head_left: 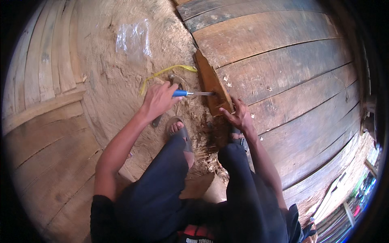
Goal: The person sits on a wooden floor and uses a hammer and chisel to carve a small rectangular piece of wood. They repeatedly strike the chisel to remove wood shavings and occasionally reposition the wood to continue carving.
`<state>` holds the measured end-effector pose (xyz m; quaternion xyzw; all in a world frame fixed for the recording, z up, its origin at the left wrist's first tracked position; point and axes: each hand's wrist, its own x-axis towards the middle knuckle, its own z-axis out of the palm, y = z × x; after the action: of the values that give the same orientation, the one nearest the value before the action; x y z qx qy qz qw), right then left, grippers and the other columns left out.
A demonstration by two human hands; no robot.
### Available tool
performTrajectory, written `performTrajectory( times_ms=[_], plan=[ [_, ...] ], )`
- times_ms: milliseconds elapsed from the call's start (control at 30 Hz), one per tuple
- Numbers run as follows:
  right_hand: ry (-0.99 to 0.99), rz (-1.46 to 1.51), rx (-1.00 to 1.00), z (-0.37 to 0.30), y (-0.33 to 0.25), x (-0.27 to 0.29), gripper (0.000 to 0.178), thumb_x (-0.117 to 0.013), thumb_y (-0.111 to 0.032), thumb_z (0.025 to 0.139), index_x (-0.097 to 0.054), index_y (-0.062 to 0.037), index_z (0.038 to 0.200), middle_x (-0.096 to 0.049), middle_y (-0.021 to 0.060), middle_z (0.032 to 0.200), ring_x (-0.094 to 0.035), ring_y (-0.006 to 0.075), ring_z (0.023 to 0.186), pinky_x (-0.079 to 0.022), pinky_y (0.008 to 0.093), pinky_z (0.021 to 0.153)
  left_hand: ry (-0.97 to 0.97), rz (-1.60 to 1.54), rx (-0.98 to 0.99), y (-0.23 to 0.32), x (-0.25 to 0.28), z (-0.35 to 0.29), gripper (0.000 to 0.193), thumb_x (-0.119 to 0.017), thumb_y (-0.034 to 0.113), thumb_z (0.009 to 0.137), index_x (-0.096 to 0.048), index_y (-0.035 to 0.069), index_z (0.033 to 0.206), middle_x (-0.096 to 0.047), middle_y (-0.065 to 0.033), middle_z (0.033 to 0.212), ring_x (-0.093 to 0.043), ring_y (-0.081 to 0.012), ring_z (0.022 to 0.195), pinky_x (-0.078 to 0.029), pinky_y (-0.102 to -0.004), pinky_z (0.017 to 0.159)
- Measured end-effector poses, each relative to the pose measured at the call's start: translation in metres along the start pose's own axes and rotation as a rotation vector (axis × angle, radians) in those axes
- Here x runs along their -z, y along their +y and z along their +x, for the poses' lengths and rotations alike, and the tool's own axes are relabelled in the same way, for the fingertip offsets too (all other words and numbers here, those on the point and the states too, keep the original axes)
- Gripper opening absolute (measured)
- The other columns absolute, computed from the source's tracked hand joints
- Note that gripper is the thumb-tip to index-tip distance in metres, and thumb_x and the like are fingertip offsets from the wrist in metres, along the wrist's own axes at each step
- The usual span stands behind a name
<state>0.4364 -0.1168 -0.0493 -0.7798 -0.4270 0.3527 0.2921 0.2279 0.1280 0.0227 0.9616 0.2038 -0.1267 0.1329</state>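
Observation:
My left hand (158, 99) is closed around the blue handle of a narrow-bladed tool (180, 93); whether it is a chisel or a knife I cannot tell. Its metal blade points right, and the tip meets the face of a brown, tapering wooden piece (210, 83). At the lower right end of that piece, my right hand (240, 115) grips its edge between thumb and fingers. The wood stands tilted, its narrow end pointing away from me. Partly hidden behind my left hand, a hammer (174, 77) lies on the ground, its head showing beyond the knuckles.
A yellow strap (168, 69) curves over the dirt floor (109, 89) beyond the hammer. Farther off lies a clear plastic bag (134, 38). Wooden planks (279, 60) fill the right side, with wood chips (227, 81) on them. More boards (52, 150) are at left. My sandalled foot (178, 128) is close by.

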Motion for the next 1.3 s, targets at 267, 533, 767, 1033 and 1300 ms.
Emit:
performTrajectory(
  times_ms=[267, 533, 767, 1033, 1300],
  plan=[
    [0.186, 0.259, 0.063, -0.005, -0.011, -0.014, 0.062, -0.068, -0.024, 0.089, -0.042, -0.0030, 0.141, -0.057, 0.0266, 0.129, -0.054, 0.0414, 0.123, -0.045, 0.0438, 0.102, -0.091, 0.012, -0.018, 0.016, -0.026, -0.004, 0.045, -0.056, 0.048, 0.093, -0.059, 0.003, 0.093, -0.060, -0.0162, 0.063, -0.066, -0.0337, 0.061, -0.054, -0.0437, 0.055],
    [0.092, 0.319, -0.021, -0.004, -0.002, -0.006, 0.058, -0.065, -0.025, 0.092, -0.041, -0.0069, 0.143, -0.058, 0.0268, 0.128, -0.057, 0.0423, 0.118, -0.050, 0.0450, 0.095, -0.439, -0.699, 0.229, 0.021, -0.046, -0.009, 0.060, -0.047, 0.057, 0.097, -0.055, 0.002, 0.076, -0.056, -0.0116, 0.053, -0.064, -0.0289, 0.054, -0.053, -0.0423, 0.053],
    [0.195, 0.071, 0.268, 0.000, 0.015, -0.008, 0.058, -0.066, -0.022, 0.091, -0.043, -0.0091, 0.142, -0.059, 0.0277, 0.125, -0.059, 0.0428, 0.114, -0.048, 0.0456, 0.096, -0.377, -0.995, 0.327, 0.028, -0.097, -0.029, 0.055, -0.048, 0.054, 0.098, -0.057, 0.002, 0.083, -0.055, -0.0052, 0.056, -0.053, -0.0139, 0.049, -0.046, -0.0362, 0.050],
    [-0.005, 0.466, -0.095, 0.016, 0.018, 0.029, 0.049, -0.064, -0.019, 0.091, -0.052, -0.0049, 0.136, -0.063, 0.0199, 0.121, -0.062, 0.0264, 0.108, -0.049, 0.0358, 0.093, -0.093, -0.792, 0.129, 0.031, -0.019, -0.045, 0.030, -0.051, 0.026, 0.095, -0.057, -0.002, 0.107, -0.062, -0.0172, 0.076, -0.066, -0.0344, 0.079, -0.049, -0.0417, 0.069],
    [0.174, 0.739, -0.203, -0.010, 0.004, 0.120, 0.043, -0.063, -0.022, 0.089, -0.053, -0.0018, 0.125, -0.063, 0.0102, 0.107, -0.059, 0.0168, 0.098, -0.047, 0.0279, 0.087, -0.047, -0.732, 0.195, 0.055, 0.044, -0.058, 0.037, -0.058, 0.015, 0.091, -0.056, -0.005, 0.123, -0.070, -0.0186, 0.090, -0.070, -0.0279, 0.081, -0.054, -0.0376, 0.074]
  ],
)
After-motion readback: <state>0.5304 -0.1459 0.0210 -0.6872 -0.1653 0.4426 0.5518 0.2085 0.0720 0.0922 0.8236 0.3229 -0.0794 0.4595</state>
